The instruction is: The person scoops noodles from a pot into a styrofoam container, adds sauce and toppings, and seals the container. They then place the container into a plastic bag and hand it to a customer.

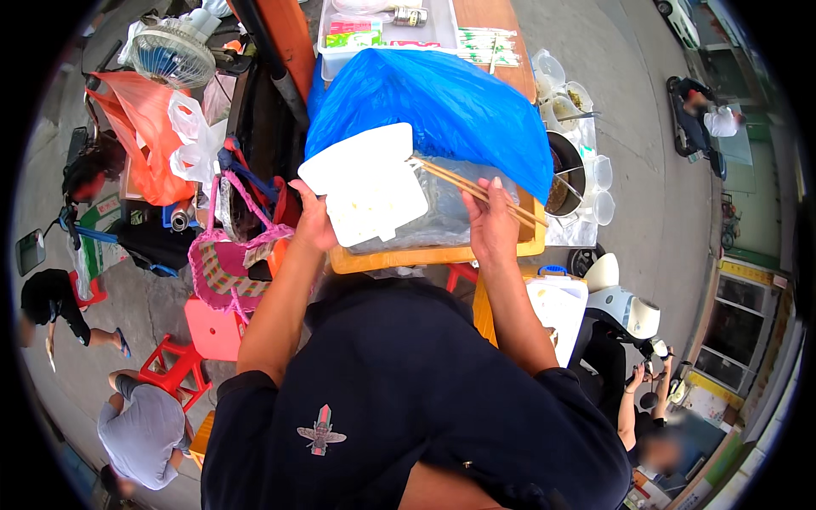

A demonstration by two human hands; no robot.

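My left hand (315, 217) grips the left edge of an opened white foam takeaway box (376, 210), tilted over the wooden-framed container. Bits of pale food lie in its lower half. In my right hand (492, 220) is a pair of long wooden chopsticks (456, 181), their tips at the box's right edge with a little whitish food. Under both hands is clear plastic sheeting (446, 210) within the yellow wooden frame (408, 260). A blue plastic bag (421, 102) covers the far part of the frame. What lies beneath the plastic cannot be made out.
Right of the frame stand a metal pot (563, 175) with utensils and several plastic tubs (599, 172). A white tray (389, 54) is beyond. At left are a pink woven basket (233, 268), red stools (172, 363) and a fan (172, 56). People and scooters are around.
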